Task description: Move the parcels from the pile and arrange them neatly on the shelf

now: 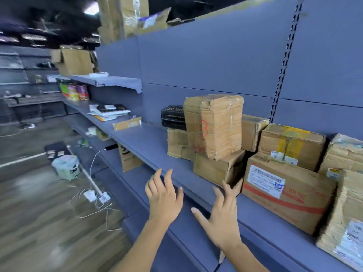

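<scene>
Sitting on a brown box [216, 169], the tape-wrapped parcel [214, 126] stands on the blue shelf [145, 142], a labelled box [288, 195] just beside them. Below, the left hand [164, 197] and right hand [222, 216] hover empty, fingers spread, near the shelf's front edge.

the wrapped parcel [341, 228] at the far right is cut off by the picture's edge, and so is the upper parcel [345, 152] behind it. the tall taped parcel [214, 126] hides part of the black box [172, 115] and of the brown box [253, 132]. print on the white label [265, 180] is too blurred to read. the floor [29, 222] and the far shelves [29, 85] are smeared.
</scene>
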A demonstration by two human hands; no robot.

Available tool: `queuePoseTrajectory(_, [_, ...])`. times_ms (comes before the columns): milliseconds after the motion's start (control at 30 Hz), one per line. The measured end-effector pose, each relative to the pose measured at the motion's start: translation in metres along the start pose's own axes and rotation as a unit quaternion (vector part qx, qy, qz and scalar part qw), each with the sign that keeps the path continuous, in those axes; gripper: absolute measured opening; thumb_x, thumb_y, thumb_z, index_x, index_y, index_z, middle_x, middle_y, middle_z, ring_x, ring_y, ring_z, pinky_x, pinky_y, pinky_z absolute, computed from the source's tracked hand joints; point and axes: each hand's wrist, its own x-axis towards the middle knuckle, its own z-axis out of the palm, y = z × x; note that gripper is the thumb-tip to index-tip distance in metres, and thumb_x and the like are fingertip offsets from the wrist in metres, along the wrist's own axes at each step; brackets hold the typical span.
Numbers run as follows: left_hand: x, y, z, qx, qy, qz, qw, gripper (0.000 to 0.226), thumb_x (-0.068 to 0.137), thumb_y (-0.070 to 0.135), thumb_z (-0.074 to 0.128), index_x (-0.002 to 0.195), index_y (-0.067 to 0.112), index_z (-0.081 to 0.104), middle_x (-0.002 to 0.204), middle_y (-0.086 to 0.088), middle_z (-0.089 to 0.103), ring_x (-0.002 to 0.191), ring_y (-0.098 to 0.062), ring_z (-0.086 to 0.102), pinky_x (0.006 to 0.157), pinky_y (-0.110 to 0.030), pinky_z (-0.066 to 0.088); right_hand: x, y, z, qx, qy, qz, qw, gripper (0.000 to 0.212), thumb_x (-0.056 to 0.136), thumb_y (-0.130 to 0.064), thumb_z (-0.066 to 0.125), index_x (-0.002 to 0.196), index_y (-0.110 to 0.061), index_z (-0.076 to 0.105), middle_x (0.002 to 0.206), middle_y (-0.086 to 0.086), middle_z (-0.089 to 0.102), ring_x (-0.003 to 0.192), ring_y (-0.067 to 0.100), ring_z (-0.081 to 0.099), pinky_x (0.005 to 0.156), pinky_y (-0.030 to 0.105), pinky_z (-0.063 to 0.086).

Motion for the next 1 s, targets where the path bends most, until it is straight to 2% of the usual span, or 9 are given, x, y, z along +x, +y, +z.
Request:
queuePoseTrajectory(167, [-0.004, -0.037, 0.002, 0.001, -0.04, -0.054, 0.998, 0.059, 0.074, 0.026, 0.077, 0.125, 0.005, 0.055, 0.13, -0.024, 0.05, 0.112, -0.044, 0.052, 0.092, -0.056, 0.04, -0.002, -0.023, 0.028, 0.07, -0.032, -0.041, 0.996, 0.109, 0.071, -0.089, 0.028, 0.141, -0.006, 0.04, 0.157, 0.012, 0.016, 0.144, 0.033, 0.021, 0.109, 0.046, 0.036])
queuePoseTrajectory(300, [0.011, -0.04, 0.023, -0.017, -0.053, -0.029, 0.998, 0.058, 0.079, 0.03, 0.072, 0.129, 0.008, 0.051, 0.135, -0.021, 0.047, 0.117, -0.04, 0.048, 0.097, -0.053, 0.037, 0.016, -0.024, 0.046, 0.076, -0.059, -0.044, 0.994, 0.115, 0.067, -0.094, 0.018, 0.146, -0.011, 0.029, 0.158, 0.005, 0.007, 0.144, 0.023, 0.016, 0.112, 0.036, 0.031])
queuePoseTrajectory(400, [0.037, -0.051, 0.042, -0.054, -0.061, -0.008, 0.997, 0.058, 0.087, 0.034, 0.061, 0.136, 0.011, 0.042, 0.144, -0.018, 0.036, 0.128, -0.036, 0.036, 0.105, -0.048, 0.026, 0.042, -0.027, 0.06, 0.079, -0.036, -0.03, 0.996, 0.109, 0.069, -0.09, 0.023, 0.145, -0.012, 0.028, 0.157, 0.003, 0.008, 0.143, 0.021, 0.014, 0.112, 0.034, 0.029])
queuePoseTrajectory(567, [0.096, -0.097, 0.064, -0.072, -0.085, 0.038, 0.993, 0.059, 0.093, 0.044, 0.047, 0.142, 0.02, 0.026, 0.15, -0.008, 0.018, 0.135, -0.027, 0.021, 0.109, -0.04, 0.017, 0.085, -0.05, 0.102, 0.087, 0.002, 0.014, 0.996, 0.083, 0.083, -0.066, 0.052, 0.144, -0.016, 0.025, 0.155, -0.001, 0.009, 0.144, 0.019, 0.012, 0.111, 0.031, 0.03])
queuePoseTrajectory(800, [0.189, -0.177, 0.08, -0.104, -0.09, 0.05, 0.989, 0.061, 0.091, 0.047, 0.051, 0.14, 0.017, 0.029, 0.145, -0.006, 0.025, 0.129, -0.026, 0.028, 0.105, -0.038, 0.026, 0.138, -0.093, 0.161, 0.1, 0.02, 0.068, 0.992, 0.081, 0.087, -0.063, 0.05, 0.147, -0.019, 0.018, 0.155, -0.005, 0.003, 0.144, 0.016, 0.009, 0.111, 0.033, 0.031])
queuePoseTrajectory(1000, [0.236, -0.198, 0.103, -0.149, -0.098, 0.095, 0.979, 0.067, 0.087, 0.047, 0.058, 0.139, 0.013, 0.034, 0.141, -0.007, 0.034, 0.122, -0.026, 0.036, 0.101, -0.035, 0.031, 0.184, -0.11, 0.192, 0.049, 0.038, 0.092, 0.994, 0.083, 0.087, -0.066, 0.048, 0.148, -0.019, 0.018, 0.157, 0.0, 0.003, 0.145, 0.017, 0.006, 0.115, 0.03, 0.018])
